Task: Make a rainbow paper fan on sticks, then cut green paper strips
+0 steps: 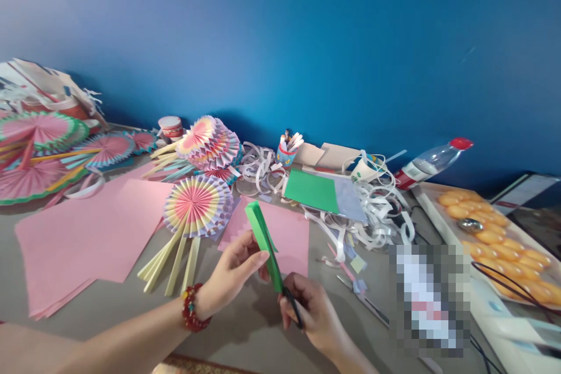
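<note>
My left hand [240, 266] pinches a folded strip of green paper [263, 234] between thumb and fingers, tilted over the table. In my right hand [309, 307] is a pair of scissors with black handles [293, 307], my fingers through the loops. The scissors meet the lower end of the green strip; the blades are mostly hidden by it. Behind the strip lies pink paper [293, 236]. Left of my hands rests a pleated paper fan [197, 205] in pink, yellow and lilac, with pale yellow strips as handles.
Pink sheets [96, 234] spread on the left, and more pleated fans [210, 143] are stacked behind. A green sheet [311, 191] lies near white curled paper strips [381, 216]. To the right are a bottle [432, 163], a tray of orange oval objects [495, 222] and a pixelated patch.
</note>
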